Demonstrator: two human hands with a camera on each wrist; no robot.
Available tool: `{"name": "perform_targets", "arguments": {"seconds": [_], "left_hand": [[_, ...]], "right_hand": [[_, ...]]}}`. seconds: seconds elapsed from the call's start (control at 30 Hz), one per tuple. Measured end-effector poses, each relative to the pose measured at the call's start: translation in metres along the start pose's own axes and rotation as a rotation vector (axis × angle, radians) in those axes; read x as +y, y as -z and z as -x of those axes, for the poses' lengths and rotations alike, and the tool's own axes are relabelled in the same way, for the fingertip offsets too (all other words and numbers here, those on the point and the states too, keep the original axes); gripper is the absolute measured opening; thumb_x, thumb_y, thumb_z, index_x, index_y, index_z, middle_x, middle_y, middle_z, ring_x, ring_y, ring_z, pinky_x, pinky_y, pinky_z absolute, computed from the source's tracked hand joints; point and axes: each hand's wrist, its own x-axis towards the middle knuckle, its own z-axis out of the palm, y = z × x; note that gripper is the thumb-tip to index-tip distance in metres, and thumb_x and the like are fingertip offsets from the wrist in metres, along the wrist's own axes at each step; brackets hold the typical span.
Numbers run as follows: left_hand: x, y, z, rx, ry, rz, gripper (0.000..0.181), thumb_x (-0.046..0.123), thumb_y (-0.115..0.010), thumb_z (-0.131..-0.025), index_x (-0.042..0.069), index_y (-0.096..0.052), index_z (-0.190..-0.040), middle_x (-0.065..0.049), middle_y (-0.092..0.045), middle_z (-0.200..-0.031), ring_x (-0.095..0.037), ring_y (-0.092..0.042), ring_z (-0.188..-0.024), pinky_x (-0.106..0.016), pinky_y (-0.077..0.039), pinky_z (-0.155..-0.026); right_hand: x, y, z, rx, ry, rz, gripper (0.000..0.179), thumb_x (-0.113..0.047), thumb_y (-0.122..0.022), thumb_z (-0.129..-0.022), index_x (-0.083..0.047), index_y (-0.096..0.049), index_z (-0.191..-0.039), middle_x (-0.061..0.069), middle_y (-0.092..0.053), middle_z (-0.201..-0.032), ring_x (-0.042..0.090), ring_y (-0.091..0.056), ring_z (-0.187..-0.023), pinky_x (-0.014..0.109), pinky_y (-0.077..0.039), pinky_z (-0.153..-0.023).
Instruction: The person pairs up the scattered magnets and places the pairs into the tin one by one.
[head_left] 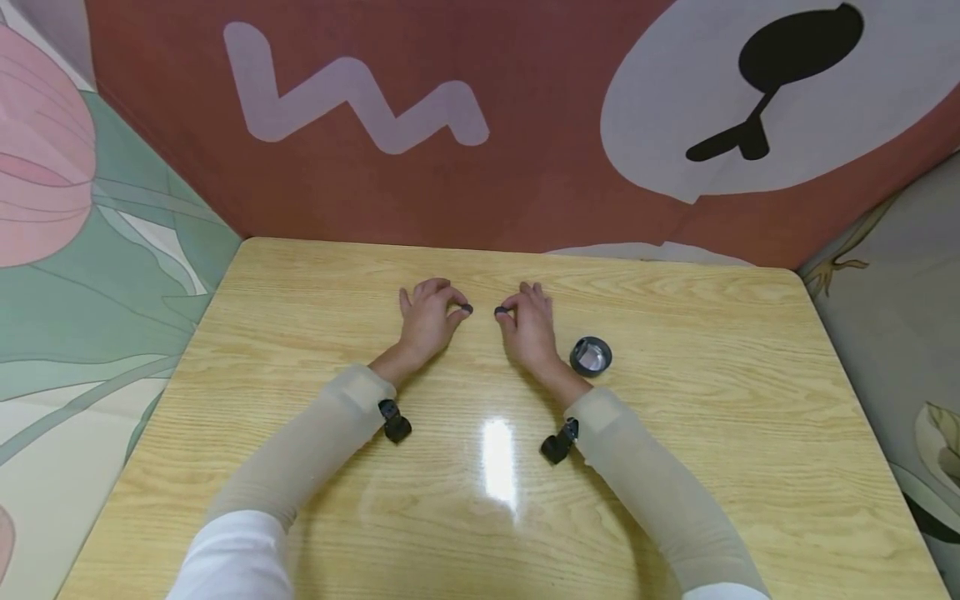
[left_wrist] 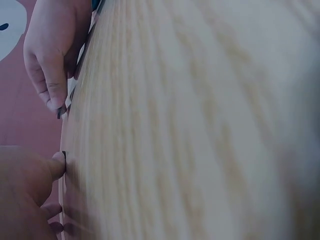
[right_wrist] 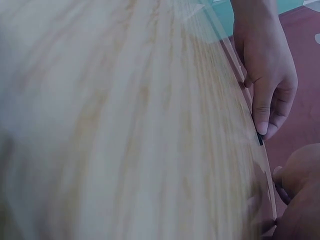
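Between thumb and index finger, my left hand (head_left: 427,321) pinches a small dark piece (head_left: 467,308) near the table's far side. My right hand (head_left: 532,329) pinches a similar small dark piece (head_left: 501,311), facing it across a short gap. Both pieces are mostly covered by fingertips, so their kind cannot be told. In the left wrist view, the right hand's piece (left_wrist: 59,113) pokes out below the fingertips. The right wrist view shows the left hand's black piece (right_wrist: 260,139) just under the thumb. Beside the right wrist lies a round black-rimmed dish (head_left: 576,358) with something pale inside.
The wood-grain table (head_left: 712,433) has rounded far corners and ends at a reddish-brown printed wall (head_left: 450,200). Small black cameras sit on both wrists, the left camera (head_left: 396,425) and the right camera (head_left: 557,447), close above the tabletop.
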Motion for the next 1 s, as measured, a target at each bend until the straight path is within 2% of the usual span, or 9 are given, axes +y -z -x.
{"name": "perform_targets", "arguments": {"seconds": [0.13, 0.53, 1.0], "left_hand": [[0.0, 0.0, -0.001, -0.003, -0.005, -0.004, 0.019, 0.032, -0.071, -0.097, 0.017, -0.074, -0.107, -0.013, -0.054, -0.144, -0.036, -0.038, -0.141, -0.074, -0.001, -0.114], [0.004, -0.001, -0.001, -0.014, -0.007, 0.008, 0.018, 0.033, -0.072, -0.095, 0.018, -0.075, -0.105, -0.01, -0.056, -0.143, -0.035, -0.039, -0.14, -0.076, 0.003, -0.112], [0.004, -0.002, -0.002, -0.007, -0.015, -0.011, 0.018, 0.031, -0.074, -0.093, 0.017, -0.076, -0.105, -0.009, -0.057, -0.143, -0.034, -0.04, -0.139, -0.077, 0.001, -0.112]], "right_hand": [[-0.001, -0.001, -0.001, -0.023, 0.013, -0.023, 0.017, -0.011, -0.063, -0.1, 0.002, -0.061, -0.111, 0.031, -0.038, -0.154, 0.046, -0.019, -0.151, 0.055, -0.005, -0.123], [-0.007, -0.004, -0.007, -0.059, 0.057, -0.047, 0.02, -0.011, -0.065, -0.1, 0.005, -0.061, -0.113, 0.031, -0.043, -0.149, 0.048, -0.021, -0.15, 0.057, -0.008, -0.123], [-0.013, -0.011, -0.011, -0.082, 0.08, 0.0, 0.019, -0.012, -0.064, -0.1, 0.002, -0.061, -0.113, 0.029, -0.045, -0.15, 0.047, -0.023, -0.15, 0.063, -0.011, -0.121]]}}
